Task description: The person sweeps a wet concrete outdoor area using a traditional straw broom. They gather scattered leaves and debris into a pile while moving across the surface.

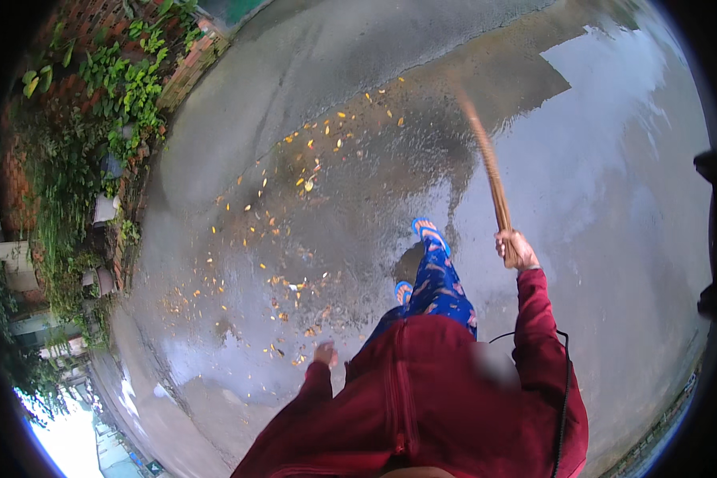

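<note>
Closest to you is your dark red zip jacket, with a thin black cable running down its right side. Your left hand hangs low beside your hip, touching nothing; it is too small and blurred for you to tell whether the fingers are curled or spread. Your right hand is raised out to the side, well apart from the left, and clamped around the lower end of a wooden broom handle. The handle's long axis runs from your fist up and away to the left, tilted, its far end blurred over the wet ground; the sweeping end cannot be made out. Below you are blue patterned trousers and blue sandals, one foot ahead of the other. You stand on a wet concrete yard that shines with sky reflection on the right. Scattered yellow fallen leaves lie across it ahead and to your left, thinning out farther off. Beyond them, at the far left edge, a low brick border holds green plants, with pale pots below the greenery. No packages, labels or signs show anywhere in view.
</note>
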The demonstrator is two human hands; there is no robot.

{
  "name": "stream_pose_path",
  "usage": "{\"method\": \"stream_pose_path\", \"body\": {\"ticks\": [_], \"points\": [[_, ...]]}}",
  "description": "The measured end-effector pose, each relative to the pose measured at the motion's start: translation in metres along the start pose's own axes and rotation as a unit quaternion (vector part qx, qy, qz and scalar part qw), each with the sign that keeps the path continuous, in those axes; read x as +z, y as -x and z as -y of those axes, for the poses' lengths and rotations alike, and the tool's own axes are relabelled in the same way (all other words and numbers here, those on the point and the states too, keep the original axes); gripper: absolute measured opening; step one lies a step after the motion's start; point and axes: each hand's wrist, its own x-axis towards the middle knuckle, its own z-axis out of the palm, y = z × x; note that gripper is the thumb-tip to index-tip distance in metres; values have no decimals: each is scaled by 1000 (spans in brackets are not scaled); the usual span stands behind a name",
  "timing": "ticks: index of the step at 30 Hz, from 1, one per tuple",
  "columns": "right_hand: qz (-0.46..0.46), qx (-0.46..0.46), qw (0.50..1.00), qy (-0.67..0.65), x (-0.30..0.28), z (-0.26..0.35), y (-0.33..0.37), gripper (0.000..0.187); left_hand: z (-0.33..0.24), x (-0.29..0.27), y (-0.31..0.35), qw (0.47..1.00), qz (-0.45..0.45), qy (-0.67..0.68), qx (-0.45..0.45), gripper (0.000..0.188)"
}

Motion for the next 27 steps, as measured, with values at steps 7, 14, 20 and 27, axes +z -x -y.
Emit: {"method": "stream_pose_path", "body": {"ticks": [7,14,20,27], "points": [[-80,-13,991,-106,-44,78,-204,10,-79,-46,-21,734,160,493,-439,32],[-115,-40,882,456,39,-60,-148,19,-155,-121,-125,755,10,451,-476,34],[208,232,904,292,106,-7,-148,10,-142,-143,-168,805,139,394,-421,33],[193,207,959,-9,81,26,-90,14,-97,-161,-192,798,57,408,-440,34]]}}
